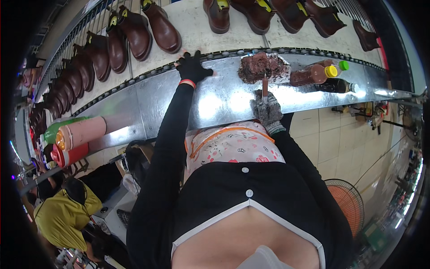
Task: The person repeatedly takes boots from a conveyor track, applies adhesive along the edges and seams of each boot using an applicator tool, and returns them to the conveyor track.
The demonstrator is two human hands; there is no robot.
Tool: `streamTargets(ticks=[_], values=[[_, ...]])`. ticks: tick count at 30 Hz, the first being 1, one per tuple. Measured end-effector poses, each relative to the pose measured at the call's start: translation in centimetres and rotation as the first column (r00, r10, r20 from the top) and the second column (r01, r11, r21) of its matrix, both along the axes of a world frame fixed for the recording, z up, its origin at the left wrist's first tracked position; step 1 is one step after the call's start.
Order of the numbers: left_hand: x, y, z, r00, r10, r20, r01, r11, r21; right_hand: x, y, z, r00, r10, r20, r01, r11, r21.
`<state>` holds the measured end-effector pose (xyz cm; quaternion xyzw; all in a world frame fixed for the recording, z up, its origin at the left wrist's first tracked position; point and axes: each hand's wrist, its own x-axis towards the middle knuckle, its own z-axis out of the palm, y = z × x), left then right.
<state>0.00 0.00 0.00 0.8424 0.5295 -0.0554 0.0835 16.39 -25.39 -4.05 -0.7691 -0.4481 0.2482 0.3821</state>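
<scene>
Brown-smeared wad (260,65) neared by gripped tool (264,86)

The narrow brown tool was gripped in the right hand (268,110), gloved in soiled grey knit, above the metal ledge (174,112), with the wad just beyond it. The left hand (192,68), black-gloved, was spread open, nothing held, at the conveyor chain (219,55), near a brown boot (165,29). Bare fingertips could be pinched there if the chain were running; the boot might be smudged by the soiled glove, and the capped bottles (309,75) knocked by a wide rightward swing.

a slim, straight reddish-brown stick (265,86), blunt at its visible end, is held in the right hand (268,110), pointing forward over the shiny tabletop (224,96).
</scene>
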Motion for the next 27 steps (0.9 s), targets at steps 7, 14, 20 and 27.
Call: streamTargets(ticks=[7, 14, 20, 27], values=[[-3.5, 1.3, -2.2, 0.893, -0.046, 0.447, -0.144, 0.913, 0.382, -0.3, -0.3, -1.9, 0.662, -0.103, -0.743, 0.208, 0.977, 0.05], [-4.8, -1.9, -1.3, 0.863, -0.084, 0.498, 0.127, 0.991, -0.052, -0.5, -0.2, -0.5, 0.999, -0.007, 0.044, 0.0, 0.985, 0.172], [-4.7, -1.6, -3.4, 0.874, -0.217, 0.435, 0.083, 0.948, 0.306, -0.6, 0.1, 0.4, 0.999, -0.006, 0.042, 0.001, 0.994, 0.111], [-4.9, 11.5, -1.5, 0.615, 0.015, 0.788, -0.485, 0.795, 0.364, -0.3, -0.1, -0.3, 0.993, 0.028, 0.112, -0.036, 0.997, 0.075]])
